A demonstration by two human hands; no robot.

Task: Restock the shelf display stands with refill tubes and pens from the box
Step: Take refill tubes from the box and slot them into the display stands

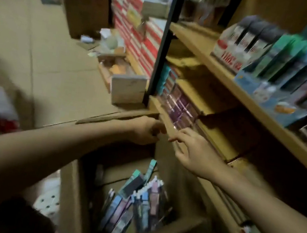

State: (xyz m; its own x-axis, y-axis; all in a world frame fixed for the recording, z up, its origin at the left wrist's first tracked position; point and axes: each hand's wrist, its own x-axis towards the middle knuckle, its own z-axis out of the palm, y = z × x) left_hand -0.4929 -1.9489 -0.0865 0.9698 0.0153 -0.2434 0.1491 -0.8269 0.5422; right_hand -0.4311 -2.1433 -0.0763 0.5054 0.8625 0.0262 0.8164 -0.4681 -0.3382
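Brown cardboard box (82,195) holds pastel pen packs (136,201); left hand (146,131), right hand (192,153) at wooden shelf edge (167,122), grasp unclear; next: reach into box.

Below my arms the open cardboard box (70,193) holds pastel packs of pens and refills (136,203) standing tilted; more purple packs (179,108) line the lower shelf (169,127)

An open box (70,193) on the floor (39,51) holds packs of pens (136,203), left of the shelf (224,71). Display stands (275,60) sit on the upper shelf board; stacked packets (178,104) lie below them.
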